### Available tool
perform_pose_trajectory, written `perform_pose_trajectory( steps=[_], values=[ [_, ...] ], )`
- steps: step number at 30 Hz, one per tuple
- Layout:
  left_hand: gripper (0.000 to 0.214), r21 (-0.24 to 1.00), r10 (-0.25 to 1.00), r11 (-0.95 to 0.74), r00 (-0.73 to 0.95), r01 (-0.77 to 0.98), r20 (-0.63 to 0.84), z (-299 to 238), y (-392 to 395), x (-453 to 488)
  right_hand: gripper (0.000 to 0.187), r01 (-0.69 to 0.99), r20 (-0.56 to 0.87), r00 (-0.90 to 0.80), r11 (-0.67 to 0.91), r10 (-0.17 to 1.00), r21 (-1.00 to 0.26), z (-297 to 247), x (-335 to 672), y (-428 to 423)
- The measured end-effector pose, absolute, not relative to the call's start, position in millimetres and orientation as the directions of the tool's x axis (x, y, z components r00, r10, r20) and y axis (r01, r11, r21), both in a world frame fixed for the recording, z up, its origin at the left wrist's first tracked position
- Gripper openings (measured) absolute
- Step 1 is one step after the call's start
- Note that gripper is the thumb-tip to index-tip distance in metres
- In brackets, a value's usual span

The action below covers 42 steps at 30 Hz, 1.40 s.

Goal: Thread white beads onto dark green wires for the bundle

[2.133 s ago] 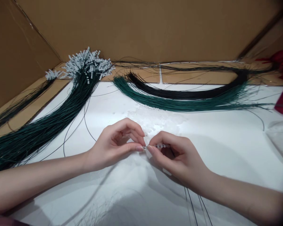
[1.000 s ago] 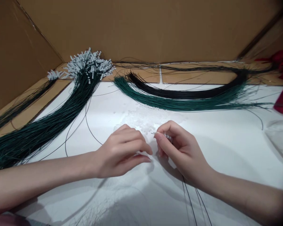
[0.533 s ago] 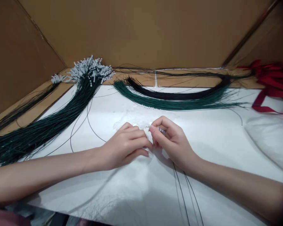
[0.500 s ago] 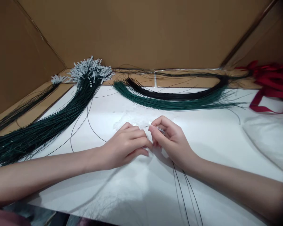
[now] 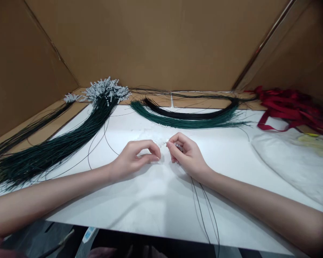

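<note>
My right hand (image 5: 187, 154) is closed on a thin dark wire (image 5: 196, 195). A short stub of it pokes out past the thumb and index finger, and two long strands trail down toward the front edge. Small whitish beads (image 5: 179, 147) on the wire show inside the curled fingers. To its left, my left hand (image 5: 138, 156) has thumb and index finger brought together in a pinch; whatever lies between the tips is too small to make out. Small white beads (image 5: 148, 133) lie scattered on the white board (image 5: 145, 208) just beyond both hands.
Green wires tipped with white beads (image 5: 106, 91) lie at the left. Behind my hands are curved bundles of green wire (image 5: 177, 123) and black wire (image 5: 188, 115). Red ribbon (image 5: 282, 107) and a clear plastic bag (image 5: 293, 157) are at the right. Cardboard walls (image 5: 156, 43) enclose the back.
My left hand has drawn slightly left, away from my right hand, its thumb and index finger now in a pinch. My right hand keeps its hold on the wire. The view has shifted a little.
</note>
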State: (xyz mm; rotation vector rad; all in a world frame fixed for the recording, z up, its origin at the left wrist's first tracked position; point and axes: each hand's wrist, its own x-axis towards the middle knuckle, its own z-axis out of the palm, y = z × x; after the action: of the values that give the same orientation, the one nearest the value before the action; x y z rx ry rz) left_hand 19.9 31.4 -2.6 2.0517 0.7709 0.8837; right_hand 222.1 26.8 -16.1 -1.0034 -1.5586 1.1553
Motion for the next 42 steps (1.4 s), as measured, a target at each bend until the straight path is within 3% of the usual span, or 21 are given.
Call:
perform_pose_trajectory(
  steps=[5,13,42],
  values=[
    [0.018,0.943,0.860,-0.331,0.419,0.029,0.289,-5,33,17,0.018,0.170,0.271,-0.241,0.316,0.932,-0.934,-13,218,13],
    [0.021,0.965,0.854,-0.239,0.449,-0.110,0.262,-6,24,18,0.011,0.218,0.379,-0.252,0.434,0.890,-0.874,-9,212,-5],
    [0.018,0.952,0.825,-0.285,0.477,-0.115,0.304,-9,29,21,0.013,0.215,0.343,-0.302,0.414,0.889,-0.885,-10,214,-3]
  ],
)
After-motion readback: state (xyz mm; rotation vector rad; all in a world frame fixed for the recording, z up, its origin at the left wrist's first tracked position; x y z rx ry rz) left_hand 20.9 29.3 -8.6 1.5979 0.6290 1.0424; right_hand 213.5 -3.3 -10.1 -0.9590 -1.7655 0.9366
